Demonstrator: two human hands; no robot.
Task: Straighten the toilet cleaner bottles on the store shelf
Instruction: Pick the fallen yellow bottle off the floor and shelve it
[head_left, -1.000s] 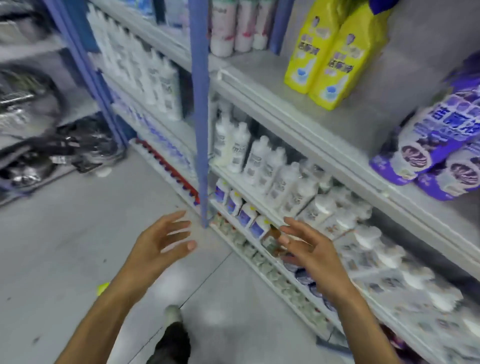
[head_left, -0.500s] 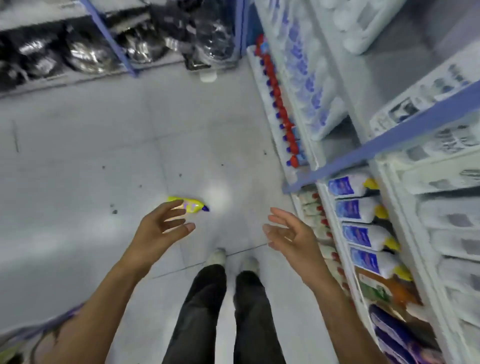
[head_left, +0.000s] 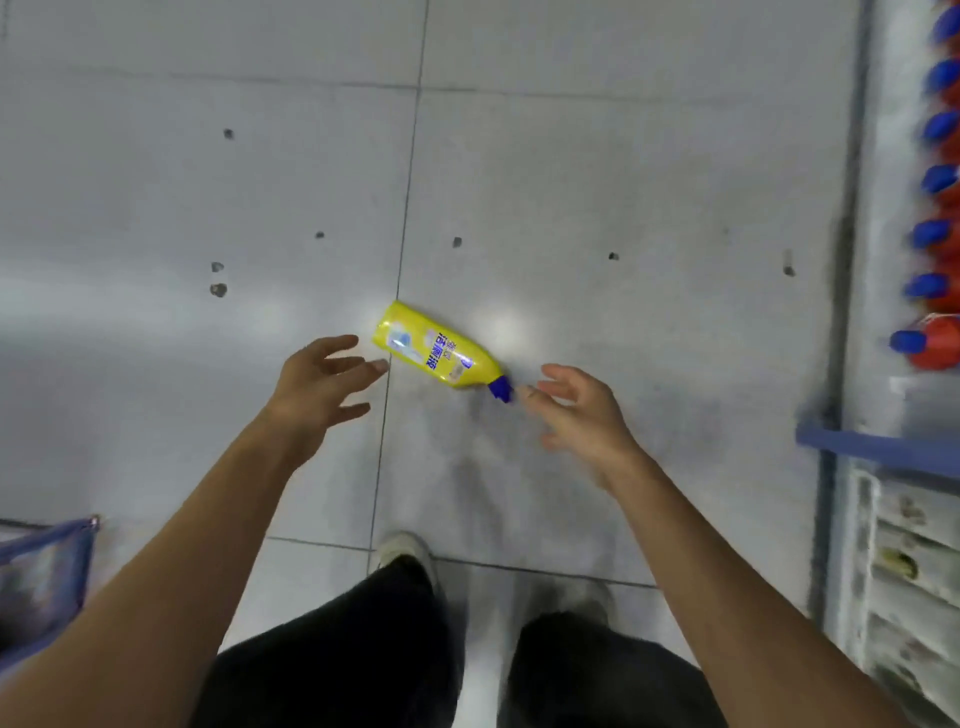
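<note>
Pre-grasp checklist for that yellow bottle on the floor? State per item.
1. Yellow bottle in view, lying on its side on the floor: ok.
2. Blue cap on: ok.
3. Left hand open, empty, near the bottle's base: ok.
4. Right hand open, empty, by the cap: ok.
5. Fingertip contact with the cap: cannot tell.
6. Bottle back on the shelf: not ok.
</note>
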